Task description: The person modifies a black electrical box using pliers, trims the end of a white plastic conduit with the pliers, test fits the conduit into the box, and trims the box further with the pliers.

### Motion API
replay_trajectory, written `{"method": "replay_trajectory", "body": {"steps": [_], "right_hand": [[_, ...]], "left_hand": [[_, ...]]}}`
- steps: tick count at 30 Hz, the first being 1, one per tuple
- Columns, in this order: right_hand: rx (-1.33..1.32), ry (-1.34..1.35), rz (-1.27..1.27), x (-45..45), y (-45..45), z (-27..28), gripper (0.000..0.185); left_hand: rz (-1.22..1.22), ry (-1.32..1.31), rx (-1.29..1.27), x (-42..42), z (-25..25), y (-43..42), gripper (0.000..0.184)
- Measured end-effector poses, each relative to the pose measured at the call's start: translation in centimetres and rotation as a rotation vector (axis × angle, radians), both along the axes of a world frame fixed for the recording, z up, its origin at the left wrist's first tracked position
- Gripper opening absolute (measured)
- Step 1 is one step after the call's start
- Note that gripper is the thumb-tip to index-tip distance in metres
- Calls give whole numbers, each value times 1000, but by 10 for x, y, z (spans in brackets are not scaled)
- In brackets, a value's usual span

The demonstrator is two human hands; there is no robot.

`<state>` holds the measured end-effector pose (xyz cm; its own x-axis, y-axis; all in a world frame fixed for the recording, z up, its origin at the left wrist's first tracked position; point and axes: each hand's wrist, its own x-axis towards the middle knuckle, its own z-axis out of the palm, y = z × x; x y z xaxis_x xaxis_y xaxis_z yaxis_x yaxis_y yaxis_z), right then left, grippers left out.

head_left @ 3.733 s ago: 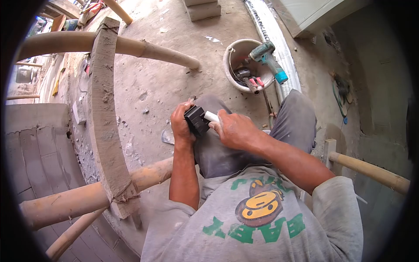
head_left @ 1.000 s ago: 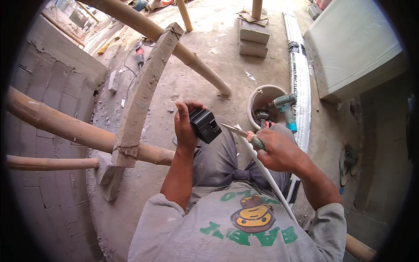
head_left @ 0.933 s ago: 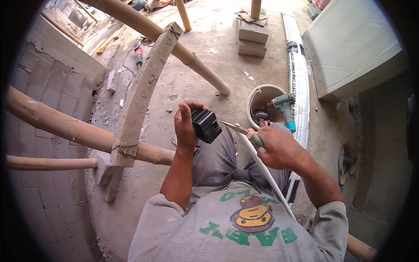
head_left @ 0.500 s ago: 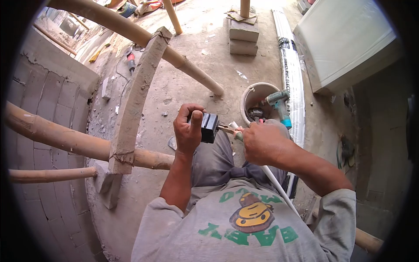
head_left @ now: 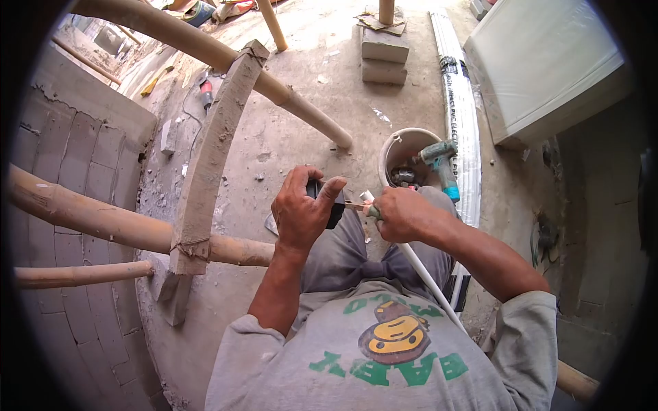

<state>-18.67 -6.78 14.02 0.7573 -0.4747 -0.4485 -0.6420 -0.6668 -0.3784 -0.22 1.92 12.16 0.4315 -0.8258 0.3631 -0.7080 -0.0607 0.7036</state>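
My left hand (head_left: 300,214) is closed around a small black electrical box (head_left: 336,214), thumb on the near side. Wrapped in my right hand (head_left: 404,214) is a pair of pliers (head_left: 355,206) with metal jaws and a greenish handle; the fist hides most of it. The jaws reach the right side of the box, though the exact contact is too small to make out. Below my right hand, a thin white pipe (head_left: 426,274) slants across my lap, its upper end poking out near the fist.
Past my knee stands a bucket (head_left: 385,161) with tools inside and a teal cordless drill (head_left: 442,168) at its rim. Wrapped white pipes (head_left: 460,116) lie to the right. Bamboo poles (head_left: 123,222) and a wooden post (head_left: 212,157) stand left. Stacked blocks (head_left: 384,58) sit ahead.
My left hand has turned the black box, so its grooved face no longer shows and the thumb now lies across it. My right hand has shifted slightly left with the pliers.
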Motion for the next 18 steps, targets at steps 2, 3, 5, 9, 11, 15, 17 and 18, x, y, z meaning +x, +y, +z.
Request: {"method": "replay_trajectory", "body": {"steps": [2, 3, 5, 9, 11, 15, 17, 18], "right_hand": [[38, -6, -27, 0, -1, 1, 26], [61, -14, -41, -1, -2, 5, 26], [45, -71, -57, -5, 0, 3, 26], [-63, -171, -28, -12, 6, -18, 26], [-96, -178, -6, -12, 8, -16, 25], [-159, -215, 56, -12, 13, 4, 25], [-213, -221, 84, -13, 18, 9, 23], [-254, -220, 84, -13, 21, 10, 22]], "left_hand": [[6, -10, 40, -2, 1, 0, 55], [6, 19, 50, -1, 1, -1, 55], [9, 81, 68, 1, 0, -1, 55], [-1, 110, 31, 7, -4, 1, 55], [0, 175, 26, 10, -3, 2, 56], [-64, 348, 116, 29, 5, 1, 60], [-86, 372, 173, 30, 12, 3, 63], [-75, 381, 187, 31, 11, 3, 63]]}}
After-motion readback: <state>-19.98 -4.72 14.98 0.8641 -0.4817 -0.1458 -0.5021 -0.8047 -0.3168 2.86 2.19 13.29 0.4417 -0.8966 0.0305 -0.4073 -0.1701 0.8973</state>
